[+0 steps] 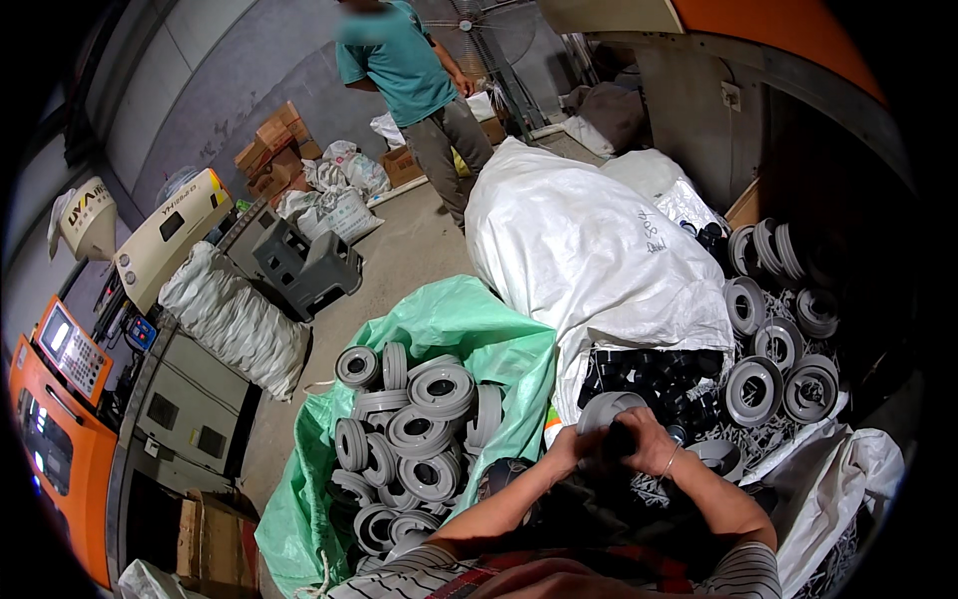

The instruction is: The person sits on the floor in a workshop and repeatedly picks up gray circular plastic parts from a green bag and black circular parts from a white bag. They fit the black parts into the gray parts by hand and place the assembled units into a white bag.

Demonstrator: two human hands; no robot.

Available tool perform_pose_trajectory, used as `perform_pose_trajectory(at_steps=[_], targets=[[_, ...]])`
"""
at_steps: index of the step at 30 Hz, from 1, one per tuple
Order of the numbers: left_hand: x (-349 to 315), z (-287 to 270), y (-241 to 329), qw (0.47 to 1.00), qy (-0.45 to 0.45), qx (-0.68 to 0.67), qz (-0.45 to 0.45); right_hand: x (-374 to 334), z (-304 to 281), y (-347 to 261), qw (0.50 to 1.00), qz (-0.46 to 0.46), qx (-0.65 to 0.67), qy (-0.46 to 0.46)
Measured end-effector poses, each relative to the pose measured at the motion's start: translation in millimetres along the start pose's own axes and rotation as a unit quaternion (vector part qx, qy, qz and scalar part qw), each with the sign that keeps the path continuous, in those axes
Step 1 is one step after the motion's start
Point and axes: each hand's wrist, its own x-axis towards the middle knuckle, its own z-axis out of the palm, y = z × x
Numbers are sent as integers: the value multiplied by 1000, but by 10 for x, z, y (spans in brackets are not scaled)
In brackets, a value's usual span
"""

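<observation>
Grey and round, the ring [607, 408] is sitting between the hands, before the white sack [599, 250]; the left hand [569, 448] is clamping its rim while the right hand [651, 445] is gripping a dark piece [620, 439]. Keeping both squarely aligned is probably helping most.

1 ring part [607, 407] is sitting between the left hand [569, 447] and right hand [651, 441]. Leftward, piled rings [417, 439] are lying in an open sack [519, 344]; ahead, caps [654, 374] are occupying the mouth of another sack [599, 240]; rightward, loose rings [773, 384] are resting on small parts [741, 432]. Stools [324, 275] are standing beyond the open sack.
</observation>
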Motion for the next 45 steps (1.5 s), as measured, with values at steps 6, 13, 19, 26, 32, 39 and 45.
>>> perform_pose_trajectory(at_steps=[6,13,19,26,32,39,45], targets=[[-57,42,81,999,-7,45,23,-12,25,30,999,28,26,36],[-58,71,76,991,-10,111,71,4,247,111,975,73,81,194],[-88,99,-35,983,2,165,84,35,408,219,851,191,452,187],[-94,243,157,892,-5,283,353,155,134,167,573,213,786,92],[-54,240,108,826,-29,350,441,128,75,198,579,183,789,93],[32,195,-87,821,-8,340,459,95,110,293,601,204,766,106],[-132,184,216,929,-56,226,287,147,-15,221,594,168,771,154]])
